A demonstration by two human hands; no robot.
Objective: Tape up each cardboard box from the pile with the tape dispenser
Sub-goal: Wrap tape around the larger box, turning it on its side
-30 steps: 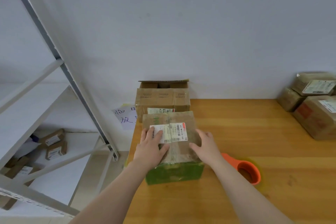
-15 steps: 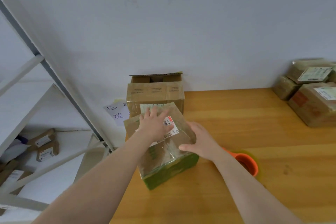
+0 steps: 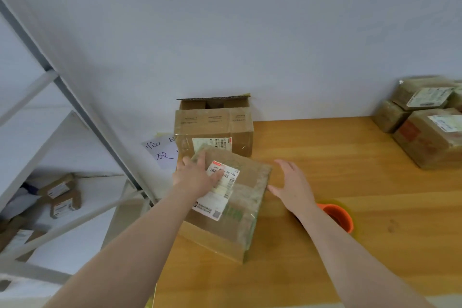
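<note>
The cardboard box [image 3: 240, 207] now sits rotated askew on the table [image 3: 350, 157]. My left hand [image 3: 197, 175] presses flat on its label, fingers straight. My right hand [image 3: 292, 187] has come off the top and is spread beside the right edge. The tape dispenser [image 3: 337, 216] lies unheld, so taping is probably next.

Two bare hands in shot for us: left hand [image 3: 195, 177], right hand [image 3: 292, 187]. One orange plastic tape dispenser [image 3: 335, 210]. On the one yellow wooden table [image 3: 325, 157] we count two brown cardboard boxes up front, the near box [image 3: 250, 182] and the far box [image 3: 215, 125], and three taped brown parcels [image 3: 430, 140] at right. One handwritten white paper note [image 3: 162, 152], two small shelf boxes [image 3: 60, 187].
</note>
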